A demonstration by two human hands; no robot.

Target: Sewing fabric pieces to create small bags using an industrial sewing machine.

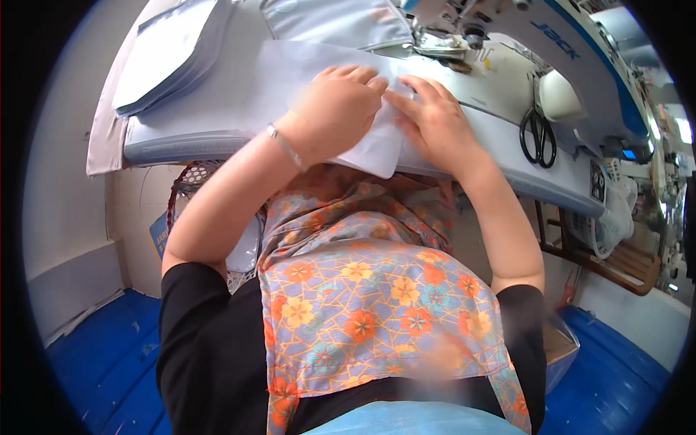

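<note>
A white, flat piece that looks like cloth (pixel 377 154) lies on the table in front of me, one rounded corner hanging over the front edge. My left hand (pixel 337 112) rests across it with the fingers curled and pressed together at its right part. Close beside it, my right hand (pixel 437 122) has thumb and fingers bent onto the right edge of the same piece. The fingertips of both hands almost meet there. What lies under my left palm is hidden.
At the right stands a white and blue sewing machine (pixel 580 65). Black-handled scissors (pixel 538 136) lie near it. A stack of white pieces (pixel 170 54) sits at the far left, and another grey-edged piece (pixel 341 25) lies at the back. A basket (pixel 196 177) stands below the table (pixel 188 147).
</note>
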